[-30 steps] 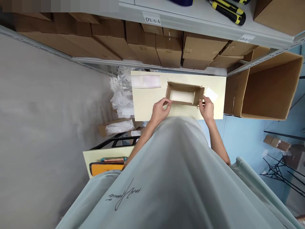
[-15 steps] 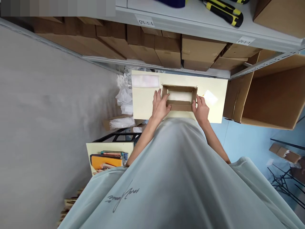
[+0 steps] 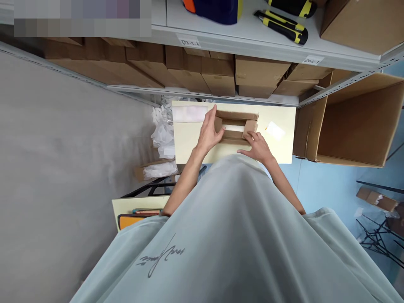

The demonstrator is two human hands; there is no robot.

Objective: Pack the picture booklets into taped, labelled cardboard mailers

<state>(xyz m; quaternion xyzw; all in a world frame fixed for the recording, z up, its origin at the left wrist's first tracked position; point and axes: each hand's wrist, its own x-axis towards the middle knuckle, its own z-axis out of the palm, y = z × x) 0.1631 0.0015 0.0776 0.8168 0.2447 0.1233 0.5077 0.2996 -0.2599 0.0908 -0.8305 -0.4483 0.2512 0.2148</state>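
Note:
A small brown cardboard box (image 3: 236, 115) lies on the pale yellow tabletop (image 3: 186, 143) in front of me, its end flaps folded inward and a white strip showing through the gap between them. My left hand (image 3: 208, 134) is at the box's left end, fingers stretched upward along it and thumb at the near left corner. My right hand (image 3: 257, 146) rests its fingertips on the right end flap, with the thumb spread apart toward me. Both hands are open, touching the cardboard without gripping it.
Behind the table stands a metal shelf (image 3: 221, 35) with brown boxes (image 3: 217, 78) below and a utility knife (image 3: 284, 27) on top. A large open carton (image 3: 360, 122) is on the right. White plastic bags (image 3: 164, 130) and a white label (image 3: 275, 131) flank the box.
The box's end flaps have folded inward, narrowing the opening. My right hand has moved left and turned over the right flap; my left hand's fingers have stretched out.

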